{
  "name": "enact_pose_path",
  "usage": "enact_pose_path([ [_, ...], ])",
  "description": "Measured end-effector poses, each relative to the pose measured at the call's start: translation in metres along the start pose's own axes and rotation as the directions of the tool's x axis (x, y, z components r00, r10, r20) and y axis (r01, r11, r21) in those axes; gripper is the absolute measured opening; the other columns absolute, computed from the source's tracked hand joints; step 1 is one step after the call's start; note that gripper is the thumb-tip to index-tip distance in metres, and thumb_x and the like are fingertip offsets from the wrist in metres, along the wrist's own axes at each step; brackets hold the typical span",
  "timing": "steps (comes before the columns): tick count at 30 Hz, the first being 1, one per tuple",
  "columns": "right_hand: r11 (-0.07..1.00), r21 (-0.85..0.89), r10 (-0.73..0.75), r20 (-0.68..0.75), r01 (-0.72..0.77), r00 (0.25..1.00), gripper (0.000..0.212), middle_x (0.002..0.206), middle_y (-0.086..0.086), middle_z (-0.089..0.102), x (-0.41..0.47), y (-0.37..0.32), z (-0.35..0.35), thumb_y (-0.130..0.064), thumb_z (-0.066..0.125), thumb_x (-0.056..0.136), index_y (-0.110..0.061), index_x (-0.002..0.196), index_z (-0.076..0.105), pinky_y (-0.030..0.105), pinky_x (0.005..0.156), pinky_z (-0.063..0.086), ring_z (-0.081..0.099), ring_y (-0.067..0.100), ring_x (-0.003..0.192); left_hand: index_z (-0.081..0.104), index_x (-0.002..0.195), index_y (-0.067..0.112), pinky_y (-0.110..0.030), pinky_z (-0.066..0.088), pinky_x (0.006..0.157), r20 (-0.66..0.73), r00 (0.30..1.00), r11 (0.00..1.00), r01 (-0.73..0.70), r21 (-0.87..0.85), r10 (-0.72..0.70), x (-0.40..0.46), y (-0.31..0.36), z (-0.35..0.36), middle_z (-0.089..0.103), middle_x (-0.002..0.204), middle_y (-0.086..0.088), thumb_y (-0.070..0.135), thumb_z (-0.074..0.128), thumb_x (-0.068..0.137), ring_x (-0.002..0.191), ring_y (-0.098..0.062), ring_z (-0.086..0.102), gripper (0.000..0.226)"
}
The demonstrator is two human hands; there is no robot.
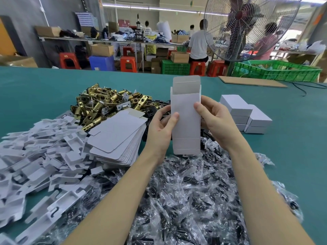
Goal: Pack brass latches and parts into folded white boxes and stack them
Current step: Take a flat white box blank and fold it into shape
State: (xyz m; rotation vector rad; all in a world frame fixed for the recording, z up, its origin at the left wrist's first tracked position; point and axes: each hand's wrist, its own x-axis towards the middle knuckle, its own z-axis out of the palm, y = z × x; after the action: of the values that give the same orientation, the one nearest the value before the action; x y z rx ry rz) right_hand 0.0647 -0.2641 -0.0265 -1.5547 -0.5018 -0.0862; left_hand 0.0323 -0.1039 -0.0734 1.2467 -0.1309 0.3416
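An opened-up white box (pixel 186 110) stands upright in the air between my hands, both end flaps unfolded. My left hand (pixel 161 127) grips its left side with the thumb on the front face. Its right side is gripped by my right hand (pixel 214 121), thumb also on the front. A heap of brass latches (pixel 99 106) lies behind and to the left. A stack of flat unfolded boxes (pixel 117 138) sits left of my left hand. Several closed white boxes (pixel 246 114) are stacked at the right.
White plastic inserts (pixel 35 149) cover the table's left side. Small black parts in clear bags (pixel 185 200) are piled under my forearms. On the green table (pixel 292 138) lie a cardboard sheet (pixel 251 82) and a cable. A big fan (pixel 247 27) and green crate (pixel 276 70) stand behind.
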Motion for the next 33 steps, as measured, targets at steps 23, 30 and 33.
enact_pose_path([
  [23, 0.969, 0.226, -0.07, -0.115, 0.095, 0.991, 0.04, 0.116, 0.003, 0.076, -0.002, 0.005, 0.015, -0.011, 0.071, 0.094, -0.026, 0.13, 0.067, 0.03, 0.083, 0.06, 0.072, 0.02, 0.111, 0.079, 0.102, 0.029, -0.032, 0.061, 0.075, -0.103, 0.988, 0.969, 0.089, -0.231, -0.115, 0.0, 0.011, -0.001, 0.077, 0.113, -0.001, 0.032, 0.081, 0.073, 0.103, -0.016, 0.073, 0.029],
  [30, 0.99, 0.061, -0.124, -0.054, 0.127, 0.991, 0.047, 0.105, -0.002, 0.078, -0.002, 0.005, 0.013, -0.008, 0.065, 0.099, -0.039, 0.134, 0.06, 0.033, 0.084, 0.061, 0.072, 0.014, 0.1, 0.063, 0.113, 0.021, -0.036, 0.06, 0.082, -0.163, 0.987, 1.0, -0.015, -0.027, 0.01, 0.002, 0.011, -0.002, 0.074, 0.11, -0.001, 0.016, 0.07, 0.095, 0.104, -0.021, 0.07, 0.02],
  [33, 0.989, -0.046, -0.141, -0.004, 0.141, 0.99, 0.045, 0.098, -0.004, 0.077, -0.003, 0.005, 0.012, -0.006, 0.062, 0.099, -0.039, 0.128, 0.063, 0.033, 0.081, 0.062, 0.072, 0.011, 0.091, 0.055, 0.114, 0.023, -0.035, 0.057, 0.077, -0.145, 0.987, 0.997, -0.067, 0.039, 0.072, 0.004, 0.018, -0.001, 0.072, 0.109, 0.0, 0.015, 0.062, 0.1, 0.097, -0.019, 0.067, 0.017],
])
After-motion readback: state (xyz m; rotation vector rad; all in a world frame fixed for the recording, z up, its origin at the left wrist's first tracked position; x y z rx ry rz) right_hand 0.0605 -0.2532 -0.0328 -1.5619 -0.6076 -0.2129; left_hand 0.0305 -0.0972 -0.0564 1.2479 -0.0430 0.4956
